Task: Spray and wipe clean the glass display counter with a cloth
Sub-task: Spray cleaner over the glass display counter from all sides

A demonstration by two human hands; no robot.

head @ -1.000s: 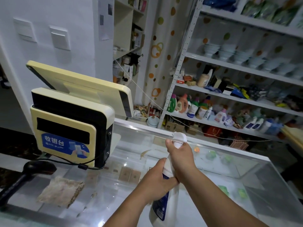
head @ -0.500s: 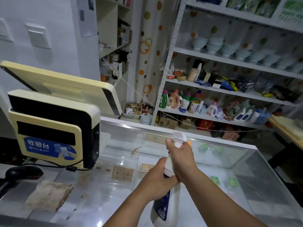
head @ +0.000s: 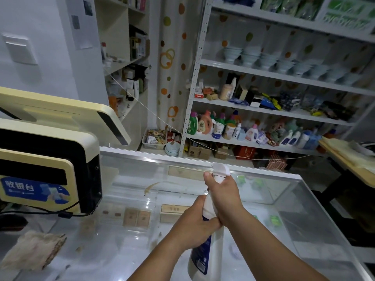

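Little has moved but your head, which has turned right and pushed the till [head: 46,173] leftward in view; your hands have kept their places on the spray bottle [head: 199,258]. Your left hand [head: 192,228] wraps its body and your right hand [head: 225,197] grips the neck under the white nozzle, upright over the middle of the glass counter [head: 304,230]. You look barely started: I see no clear wet film, and the cloth [head: 33,250] lies untouched at the near left, so the wiping remains.
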